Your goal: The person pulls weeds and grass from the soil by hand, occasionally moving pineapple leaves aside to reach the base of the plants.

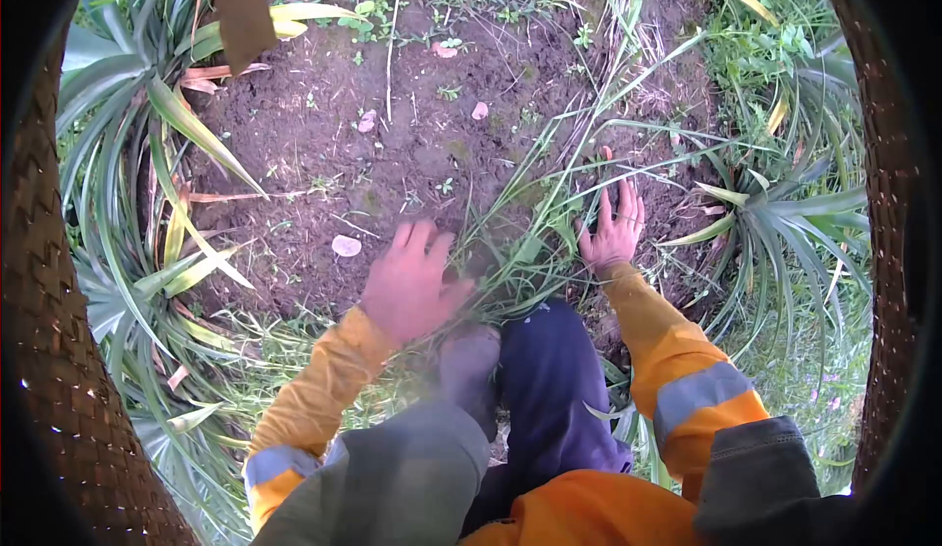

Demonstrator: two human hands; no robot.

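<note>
A loose heap of long green grass [530, 242] lies on the soil in front of my knees, its blades reaching up and to the right. My left hand [412, 281], blurred by motion, is at the left side of this heap with its fingers apart and nothing visible in them. On the heap's right side, my right hand [615, 230] rests low over the soil with fingers stretched forward, a ring on one of them. Some grass blades pass close to its fingertips and thumb. Both sleeves are orange with grey bands.
Spiky long-leaved plants [147, 85] line the left side, some leaves yellowed. Another spiky plant [770, 212] grows near my right hand. Between them is brown soil [304, 144] with small weeds and pale pink leaf-like bits [346, 246]. A woven brim [69, 389] frames the view's edges.
</note>
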